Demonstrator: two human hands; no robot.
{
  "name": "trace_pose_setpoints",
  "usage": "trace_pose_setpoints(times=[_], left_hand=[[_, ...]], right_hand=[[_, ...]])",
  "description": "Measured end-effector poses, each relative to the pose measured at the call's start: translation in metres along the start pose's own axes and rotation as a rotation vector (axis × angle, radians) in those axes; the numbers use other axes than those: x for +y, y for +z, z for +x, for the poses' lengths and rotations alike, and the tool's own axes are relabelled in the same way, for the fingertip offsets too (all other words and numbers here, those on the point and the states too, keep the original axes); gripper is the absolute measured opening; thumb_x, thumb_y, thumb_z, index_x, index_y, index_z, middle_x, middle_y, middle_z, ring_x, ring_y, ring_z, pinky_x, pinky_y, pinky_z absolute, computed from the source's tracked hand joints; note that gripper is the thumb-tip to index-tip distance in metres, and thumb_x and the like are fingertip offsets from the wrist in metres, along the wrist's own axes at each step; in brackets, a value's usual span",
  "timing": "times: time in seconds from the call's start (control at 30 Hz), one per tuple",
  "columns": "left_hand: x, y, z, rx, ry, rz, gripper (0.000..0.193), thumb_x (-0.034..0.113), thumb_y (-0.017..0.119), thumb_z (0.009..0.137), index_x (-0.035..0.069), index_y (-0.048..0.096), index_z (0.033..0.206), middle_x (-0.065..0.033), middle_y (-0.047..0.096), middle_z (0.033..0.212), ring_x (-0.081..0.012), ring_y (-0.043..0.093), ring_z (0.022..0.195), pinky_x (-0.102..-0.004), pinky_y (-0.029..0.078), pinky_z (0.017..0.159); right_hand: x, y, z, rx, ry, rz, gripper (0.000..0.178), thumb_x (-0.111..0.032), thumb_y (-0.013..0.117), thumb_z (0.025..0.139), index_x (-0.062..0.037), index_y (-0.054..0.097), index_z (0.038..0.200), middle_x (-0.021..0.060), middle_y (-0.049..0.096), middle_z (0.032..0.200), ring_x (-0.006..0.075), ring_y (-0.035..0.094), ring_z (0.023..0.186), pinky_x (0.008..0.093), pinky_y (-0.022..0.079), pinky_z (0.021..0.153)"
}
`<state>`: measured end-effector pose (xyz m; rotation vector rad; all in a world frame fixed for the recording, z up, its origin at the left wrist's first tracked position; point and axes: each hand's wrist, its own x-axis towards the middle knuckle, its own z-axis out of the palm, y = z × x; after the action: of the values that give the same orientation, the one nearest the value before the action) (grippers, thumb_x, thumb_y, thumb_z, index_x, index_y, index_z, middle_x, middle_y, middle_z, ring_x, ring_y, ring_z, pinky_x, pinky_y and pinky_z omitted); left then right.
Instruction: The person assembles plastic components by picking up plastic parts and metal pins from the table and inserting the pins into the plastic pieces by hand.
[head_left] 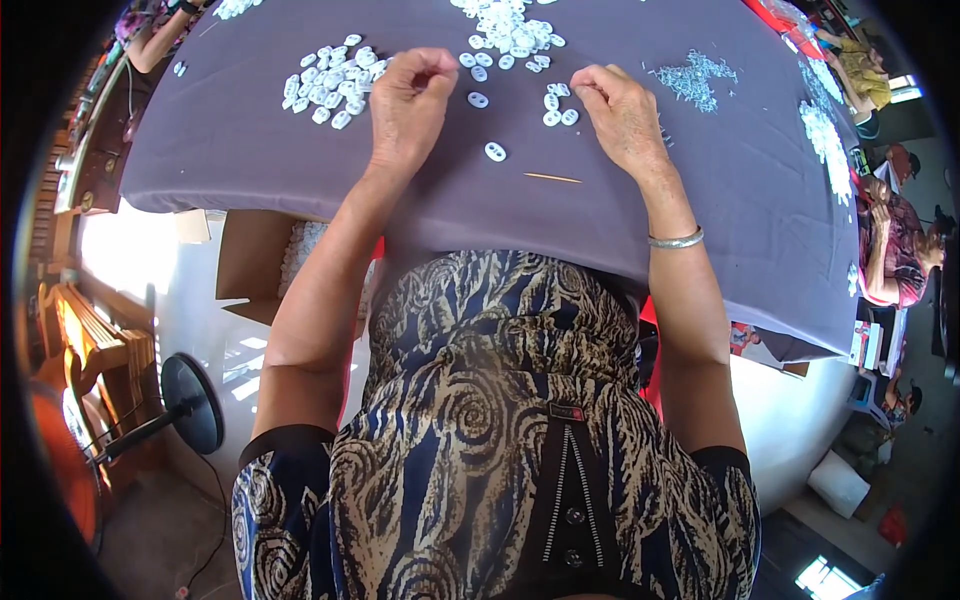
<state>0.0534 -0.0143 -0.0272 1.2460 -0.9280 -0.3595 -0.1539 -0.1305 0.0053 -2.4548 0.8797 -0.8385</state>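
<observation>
My left hand (408, 110) is over the table, its fingers curled in with thumb and forefinger together. It is beside a pile of white oval pieces with two dark holes each (330, 88). Across from it, my right hand (622, 118) is also closed in a pinch, next to a small group of the same ovals (560, 117). Whatever either hand holds is too small or hidden to make out. Between the hands lie a loose white oval (495, 152) and a thin wooden toothpick (552, 178).
A dark grey cloth (570, 222) covers the table. A larger heap of white ovals (515, 35) lies at the far middle, with small pale-blue bits (697, 80) to the right. Below the table edge stands a cardboard box (250, 255). Other people sit around the table.
</observation>
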Motion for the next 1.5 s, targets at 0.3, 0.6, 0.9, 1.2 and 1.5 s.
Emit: trace_pose_setpoints(times=[0.3,0.6,0.9,1.2,1.5], left_hand=[[-0.001,0.003,-0.005,-0.117,-0.042,0.13,0.006,0.002,0.061,0.081,0.003,0.064,0.086,-0.0008,0.06,0.082,-0.0069,0.055,0.07,-0.0226,0.047,0.066],[0.021,0.015,-0.018,-0.223,-0.086,0.084,0.014,0.004,0.063,0.082,0.003,0.063,0.095,-0.003,0.062,0.087,-0.0086,0.059,0.074,-0.0232,0.048,0.068],[0.035,0.031,-0.028,-0.286,-0.048,-0.017,0.034,0.002,0.066,0.08,0.003,0.057,0.113,-0.0034,0.061,0.091,-0.009,0.058,0.077,-0.0233,0.051,0.066],[0.046,0.031,-0.03,-0.343,-0.028,-0.096,0.031,-0.002,0.064,0.082,0.004,0.058,0.112,0.0018,0.06,0.082,-0.005,0.055,0.073,-0.0204,0.049,0.062],[0.04,0.029,-0.029,-0.318,-0.064,-0.11,0.025,-0.001,0.063,0.083,0.004,0.059,0.108,0.0007,0.063,0.081,-0.0044,0.057,0.073,-0.0192,0.049,0.061]], right_hand=[[0.01,0.01,0.028,-0.202,-0.166,-0.123,0.009,-0.008,0.059,0.082,-0.0042,0.06,0.09,0.0054,0.054,0.079,0.0194,0.056,0.072,0.0332,0.046,0.067],[-0.018,-0.007,0.019,-0.264,0.115,0.091,0.007,-0.008,0.063,0.081,-0.0055,0.057,0.08,-0.0008,0.054,0.07,0.0063,0.049,0.063,0.0246,0.039,0.056],[-0.039,0.001,-0.003,-0.189,0.235,0.868,0.006,-0.008,0.063,0.085,-0.0026,0.062,0.087,-0.004,0.055,0.073,0.0035,0.044,0.064,0.0184,0.035,0.058],[-0.037,0.006,-0.009,-0.163,0.231,0.831,0.004,-0.005,0.061,0.084,-0.0023,0.063,0.086,-0.0025,0.058,0.075,0.0032,0.044,0.066,0.0188,0.034,0.059],[-0.037,0.004,-0.011,-0.225,0.195,0.78,0.007,-0.006,0.059,0.087,-0.0017,0.062,0.091,-0.0013,0.06,0.079,0.0024,0.044,0.067,0.0188,0.035,0.058]])
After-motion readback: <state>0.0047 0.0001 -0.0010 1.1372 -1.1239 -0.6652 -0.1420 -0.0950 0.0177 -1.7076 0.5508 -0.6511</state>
